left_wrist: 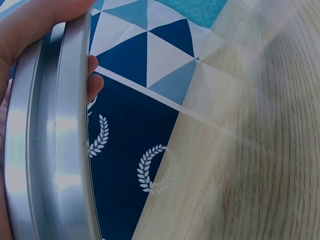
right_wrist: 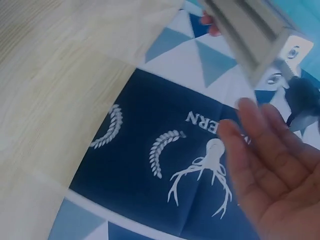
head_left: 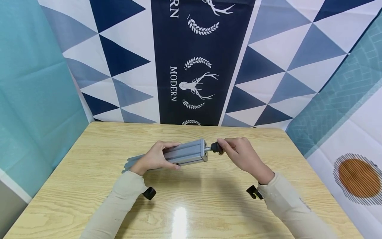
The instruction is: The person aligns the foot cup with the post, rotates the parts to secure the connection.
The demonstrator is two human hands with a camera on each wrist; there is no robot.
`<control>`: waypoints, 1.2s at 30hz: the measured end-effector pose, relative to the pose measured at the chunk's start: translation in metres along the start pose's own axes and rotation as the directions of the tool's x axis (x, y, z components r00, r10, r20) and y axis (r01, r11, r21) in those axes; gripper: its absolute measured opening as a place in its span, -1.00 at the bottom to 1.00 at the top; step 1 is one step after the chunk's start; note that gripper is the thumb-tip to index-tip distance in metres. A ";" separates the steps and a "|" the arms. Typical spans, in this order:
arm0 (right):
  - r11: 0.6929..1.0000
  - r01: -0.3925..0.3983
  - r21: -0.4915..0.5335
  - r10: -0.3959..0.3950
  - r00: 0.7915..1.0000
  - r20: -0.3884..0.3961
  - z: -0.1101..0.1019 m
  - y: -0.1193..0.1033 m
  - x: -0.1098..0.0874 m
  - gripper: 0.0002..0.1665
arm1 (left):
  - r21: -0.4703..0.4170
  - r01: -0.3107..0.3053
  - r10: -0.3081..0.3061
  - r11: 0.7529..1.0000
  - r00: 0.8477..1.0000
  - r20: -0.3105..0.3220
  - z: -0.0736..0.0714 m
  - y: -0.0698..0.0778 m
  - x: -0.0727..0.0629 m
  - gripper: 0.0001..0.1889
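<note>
A silver-grey aluminium profile is held over the table at a slight tilt, its end plate turned to the right. My left hand grips it around the middle, thumb on the near side; the left wrist view shows the grooved profile close up, with fingertips behind it. From the plate sticks a short metal rod with a black knob-like foot. My right hand pinches this black foot between thumb and forefinger. In the right wrist view its other fingers are loosely extended; the thumb is hidden.
Beneath both hands lies a light wood-grain table. A patterned cloth with triangles and a deer print hangs along its back edge. Teal cloth is at the left, and another hanging cloth at the right. Black wrist cameras sit under the sleeves.
</note>
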State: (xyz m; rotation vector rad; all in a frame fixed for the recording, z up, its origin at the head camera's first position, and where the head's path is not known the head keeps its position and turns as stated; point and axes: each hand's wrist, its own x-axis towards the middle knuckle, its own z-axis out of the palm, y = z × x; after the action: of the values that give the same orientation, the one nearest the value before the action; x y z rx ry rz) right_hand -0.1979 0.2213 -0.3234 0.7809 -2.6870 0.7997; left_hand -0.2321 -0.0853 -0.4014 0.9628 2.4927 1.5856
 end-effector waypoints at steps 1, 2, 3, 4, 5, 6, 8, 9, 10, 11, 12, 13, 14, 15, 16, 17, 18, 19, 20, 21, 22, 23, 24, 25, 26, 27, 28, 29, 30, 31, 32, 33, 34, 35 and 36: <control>1.000 -0.027 0.006 0.027 1.000 -0.001 0.001 -0.001 0.000 -0.48 | -0.005 -0.002 0.002 1.000 1.000 0.001 0.000 0.001 0.000 -0.23; 0.999 -0.046 0.007 0.046 0.999 0.005 0.000 -0.002 0.000 -0.46 | -0.007 -0.002 0.002 1.000 1.000 0.000 0.000 0.001 0.000 -0.23; 0.998 -0.061 0.001 0.061 0.998 0.016 0.000 -0.002 0.001 -0.45 | -0.006 0.002 -0.002 1.000 1.000 -0.002 0.000 0.001 0.000 -0.22; 0.997 -0.071 -0.008 0.071 0.997 0.027 -0.002 -0.003 0.001 -0.44 | -0.006 0.006 -0.006 1.000 1.000 -0.006 0.000 0.001 0.000 -0.22; 0.997 -0.072 -0.014 0.072 0.997 0.041 -0.004 -0.003 0.001 -0.45 | -0.007 0.010 -0.010 1.000 1.000 -0.008 0.000 0.001 0.000 -0.22; 0.998 -0.063 -0.019 0.064 0.996 0.057 -0.006 -0.004 0.001 -0.48 | -0.009 0.016 -0.016 1.000 1.000 -0.009 -0.001 0.002 -0.001 -0.21; 0.999 -0.037 -0.019 0.038 0.995 0.093 -0.010 -0.003 0.000 -0.52 | -0.012 0.025 -0.025 1.000 1.000 -0.009 0.000 0.002 -0.001 -0.21; 1.000 -0.017 -0.013 0.019 0.994 0.112 -0.011 -0.002 0.000 -0.51 | -0.015 0.026 -0.027 1.000 1.000 -0.008 0.000 0.002 -0.001 -0.21; 1.000 0.010 -0.005 -0.009 0.992 0.129 -0.013 -0.002 -0.001 -0.44 | -0.018 0.027 -0.027 0.999 1.000 -0.007 0.000 0.002 0.000 -0.21; 0.999 0.044 0.003 -0.044 0.989 0.145 -0.014 -0.001 -0.001 -0.34 | -0.019 0.028 -0.028 0.999 1.000 -0.005 0.000 0.002 0.000 -0.21; 0.997 0.081 0.007 -0.081 0.984 0.156 -0.014 0.000 -0.002 -0.25 | -0.021 0.026 -0.026 0.999 1.000 -0.003 0.000 0.002 0.000 -0.21; 0.993 0.117 0.006 -0.116 0.980 0.164 -0.015 0.000 -0.002 -0.17 | -0.020 0.023 -0.023 1.000 1.000 -0.002 0.000 0.002 0.000 -0.21; 0.987 0.158 0.000 -0.156 0.974 0.162 -0.015 0.001 -0.002 -0.14 | -0.018 0.021 -0.021 1.000 1.000 -0.002 0.000 0.002 0.000 -0.21; 0.982 0.189 -0.007 -0.186 0.970 0.158 -0.014 0.001 -0.002 -0.14 | -0.017 0.018 -0.018 1.000 1.000 -0.001 0.000 0.001 0.000 -0.21; 0.976 0.217 -0.015 -0.213 0.966 0.149 -0.014 0.001 -0.002 -0.16 | -0.015 0.014 -0.014 1.000 1.000 -0.001 0.000 0.001 0.001 -0.21; 0.972 0.234 -0.023 -0.228 0.963 0.140 -0.014 0.001 -0.002 -0.19 | -0.013 0.011 -0.011 1.000 1.000 -0.001 0.000 0.000 0.001 -0.21; 0.972 0.234 -0.031 -0.228 0.965 0.130 -0.013 0.001 -0.002 -0.24 | -0.012 0.010 -0.010 1.000 1.000 -0.002 0.000 0.000 0.001 -0.21; 0.974 0.222 -0.036 -0.216 0.969 0.121 -0.012 0.001 -0.003 -0.31 | -0.011 0.010 -0.010 1.000 1.000 -0.004 0.000 0.000 0.001 -0.21; 0.980 0.197 -0.040 -0.192 0.975 0.112 -0.011 0.001 -0.003 -0.42 | -0.012 0.010 -0.010 1.000 1.000 -0.005 0.000 0.000 0.002 -0.21; 0.986 0.163 -0.042 -0.158 0.981 0.109 -0.010 0.001 -0.003 -0.51 | -0.013 0.008 -0.008 1.000 1.000 -0.006 0.000 0.000 0.002 -0.22; 0.991 0.130 -0.043 -0.125 0.987 0.103 -0.009 0.001 -0.003 -0.55 | -0.013 0.007 -0.007 1.000 1.000 -0.006 0.000 -0.001 0.002 -0.22; 0.994 0.094 -0.047 -0.089 0.991 0.096 -0.008 0.000 -0.002 -0.57 | -0.013 0.007 -0.007 1.000 1.000 -0.005 0.001 -0.001 0.002 -0.22; 0.997 0.063 -0.052 -0.058 0.994 0.089 -0.007 0.000 -0.002 -0.57 | -0.015 0.008 -0.008 1.000 1.000 -0.005 0.001 -0.001 0.002 -0.22; 0.998 0.040 -0.057 -0.036 0.996 0.084 -0.006 0.000 -0.002 -0.57 | -0.017 0.007 -0.007 1.000 1.000 -0.004 0.001 -0.001 0.002 -0.22; 0.998 0.027 -0.060 -0.022 0.996 0.084 -0.005 0.000 -0.001 -0.55 | -0.018 0.008 -0.008 1.000 1.000 -0.003 0.001 -0.001 0.002 -0.22; 0.998 0.017 -0.063 -0.011 0.996 0.088 -0.005 0.000 -0.001 -0.53 | -0.018 0.009 -0.009 1.000 1.000 -0.002 0.001 -0.001 0.002 -0.23; 0.998 0.012 -0.067 -0.006 0.996 0.093 -0.005 0.000 -0.001 -0.52 | -0.019 0.011 -0.011 1.000 1.000 -0.002 0.001 -0.001 0.002 -0.23; 0.998 0.008 -0.068 -0.001 0.995 0.104 -0.006 0.000 -0.001 -0.50 | -0.019 0.013 -0.013 1.000 1.000 -0.002 0.001 -0.001 0.002 -0.23; 0.997 0.007 -0.074 0.002 0.993 0.117 -0.007 0.001 -0.001 -0.46 | -0.021 0.017 -0.017 1.000 1.000 -0.003 0.001 -0.001 0.002 -0.23; 0.997 0.009 -0.075 0.001 0.991 0.131 -0.008 0.001 -0.001 -0.41 | -0.023 0.018 -0.018 1.000 1.000 -0.005 0.001 -0.001 0.001 -0.23; 0.997 0.018 -0.075 -0.006 0.989 0.148 -0.010 0.001 -0.002 -0.35 | -0.024 0.019 -0.020 1.000 1.000 -0.007 0.001 -0.002 0.001 -0.23; 0.997 0.032 -0.073 -0.019 0.986 0.163 -0.012 0.001 -0.002 -0.28 | -0.024 0.019 -0.019 1.000 1.000 -0.007 0.001 -0.001 0.001 -0.23; 0.996 0.051 -0.067 -0.038 0.984 0.173 -0.014 0.001 -0.002 -0.23 | -0.025 0.021 -0.021 0.999 1.000 -0.007 0.001 -0.001 0.001 -0.23; 0.995 0.074 -0.059 -0.063 0.982 0.180 -0.015 0.001 -0.002 -0.18 | -0.027 0.023 -0.023 0.999 1.000 -0.007 0.001 -0.001 0.001 -0.23; 0.993 0.108 -0.052 -0.097 0.979 0.181 -0.016 0.001 -0.002 -0.15 | -0.029 0.026 -0.026 0.999 1.000 -0.007 0.000 -0.002 0.001 -0.23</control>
State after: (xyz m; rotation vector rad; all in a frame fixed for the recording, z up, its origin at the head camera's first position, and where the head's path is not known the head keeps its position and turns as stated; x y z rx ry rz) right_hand -0.1962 0.2321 -0.3114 1.0115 -2.7833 0.6479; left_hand -0.2334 -0.0850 -0.4026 0.9187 2.4694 1.6165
